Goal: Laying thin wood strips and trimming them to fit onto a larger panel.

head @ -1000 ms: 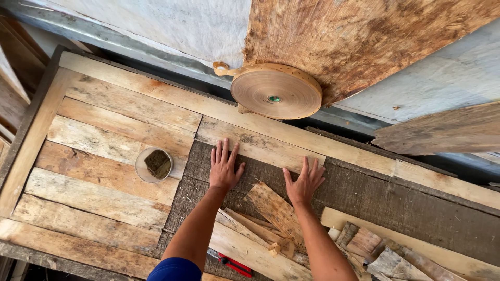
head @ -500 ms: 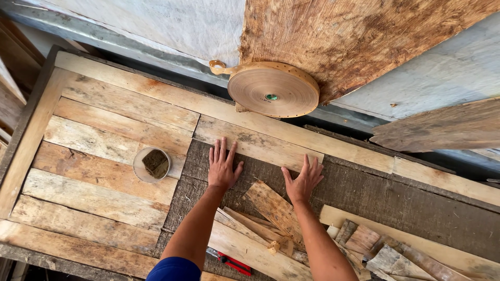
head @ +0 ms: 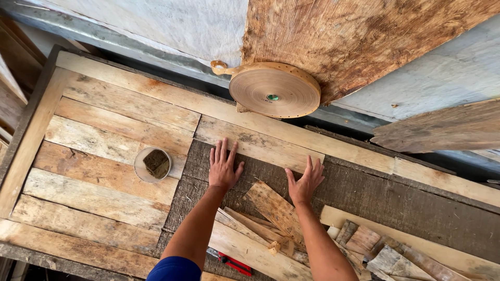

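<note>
Both hands, the left hand (head: 223, 167) and right hand (head: 305, 179), press flat with fingers spread, gripping nothing, on the dark board (head: 359, 190) just below a short plank (head: 258, 143), seemingly fitting it; next needs firm seating.

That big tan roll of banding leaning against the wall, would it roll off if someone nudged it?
The roll of banding is round and tilted against the wall, so it might roll or topple. Its tight, thick winding suggests weight. The loose end could unspool.

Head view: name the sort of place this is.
Likely a rough woodworking or carpentry spot: both hands press a plank panel, offcuts lie piled beside, and a big roll of wood banding sits behind.
</note>
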